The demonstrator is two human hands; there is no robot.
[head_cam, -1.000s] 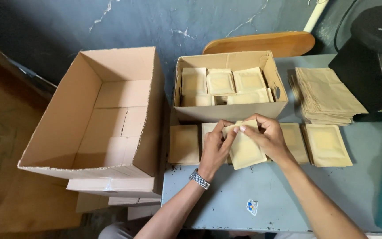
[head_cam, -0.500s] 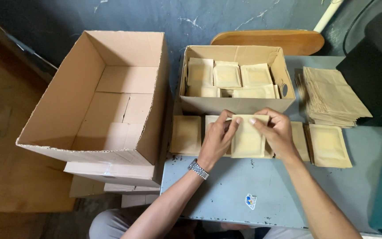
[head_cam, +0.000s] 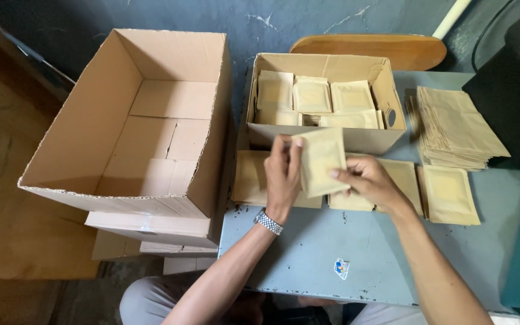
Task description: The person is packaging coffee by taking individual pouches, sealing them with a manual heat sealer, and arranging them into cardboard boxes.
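Where the grey desk (head_cam: 308, 253) meets its left edge, the large empty cardboard box (head_cam: 145, 120) stands open, resting on flattened cardboard, well to the left of the small cardboard box (head_cam: 323, 129). That small box, my landmark, sits at the desk's far edge and holds tan paper pouches (head_cam: 311, 96) laid flat in rows. Right of the small box lies a fanned stack of flat paper bags (head_cam: 458, 129), with a black machine (head_cam: 516, 90) beyond it. Behind the small box, a wooden board (head_cam: 368, 51) shows. Just in front of the small box, a row of filled pouches (head_cam: 446, 192) lies on the desk. Above that row, in front of the small box's near wall, I hold one pouch (head_cam: 323, 162) raised and tilted. My left hand (head_cam: 283, 177), a metal watch (head_cam: 268, 221) at its wrist, pinches the pouch's left edge; my right hand (head_cam: 368, 180) grips its lower right corner.
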